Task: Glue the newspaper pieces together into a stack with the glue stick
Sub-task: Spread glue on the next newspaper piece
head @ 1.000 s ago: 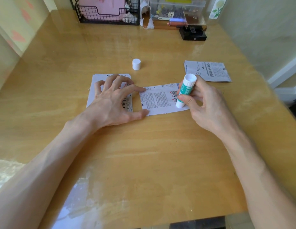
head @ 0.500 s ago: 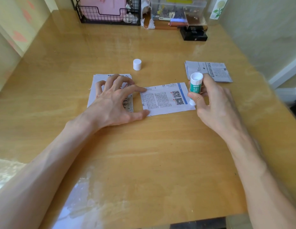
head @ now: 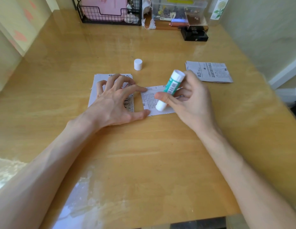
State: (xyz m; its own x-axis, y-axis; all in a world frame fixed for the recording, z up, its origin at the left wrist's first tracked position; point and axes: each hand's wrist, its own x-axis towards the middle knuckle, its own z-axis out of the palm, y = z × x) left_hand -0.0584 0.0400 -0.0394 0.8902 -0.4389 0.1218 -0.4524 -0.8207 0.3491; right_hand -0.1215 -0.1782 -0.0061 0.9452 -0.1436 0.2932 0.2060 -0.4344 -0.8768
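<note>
- Your right hand grips the glue stick, thumb and fingers curled round its white barrel with a green label; it is tilted, its lower white end on the printed newspaper piece.
- Your left hand, fingers spread, pins that piece's left edge with index fingertip and thumb.
- The white cap stands apart, farther back.

A glossy wooden desk, bright with glare near its front edge, meets pale yellow walls, with a black wire basket and a clear plastic box at its far edge.
</note>
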